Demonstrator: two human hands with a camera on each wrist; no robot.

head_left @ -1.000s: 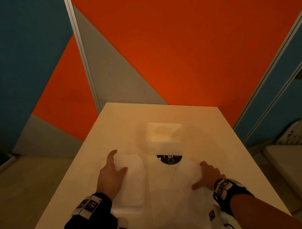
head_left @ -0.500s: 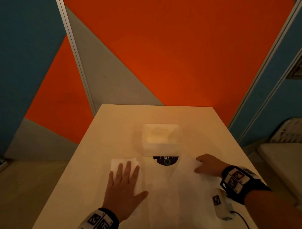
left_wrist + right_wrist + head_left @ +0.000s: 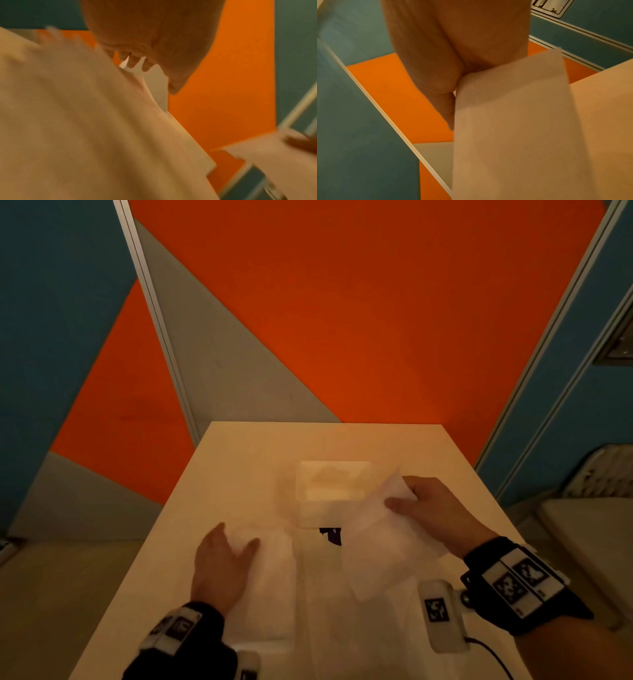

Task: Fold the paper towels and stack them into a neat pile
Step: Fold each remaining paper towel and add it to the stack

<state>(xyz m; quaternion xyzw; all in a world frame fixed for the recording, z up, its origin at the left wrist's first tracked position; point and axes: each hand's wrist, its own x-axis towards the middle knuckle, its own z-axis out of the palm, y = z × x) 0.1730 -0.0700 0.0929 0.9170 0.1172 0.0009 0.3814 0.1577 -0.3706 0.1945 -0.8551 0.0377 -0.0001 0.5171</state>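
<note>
One folded paper towel (image 3: pixel 270 583) already lay flat on the surface (image 3: pixel 239 460), the left hand (image 3: pixel 219 570) resting on its far corner, fingers loosely bent, pinching nothing visible. The right hand (image 3: pixel 435 511) had its grip clamped on an unfolded sheet (image 3: pixel 380 546), lifted beside the container (image 3: pixel 332 491). Folding and stacking seemingly remained.

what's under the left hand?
The left hand rests on a folded paper towel lying on the table. Whether more towels lie beneath it cannot be seen.
</note>
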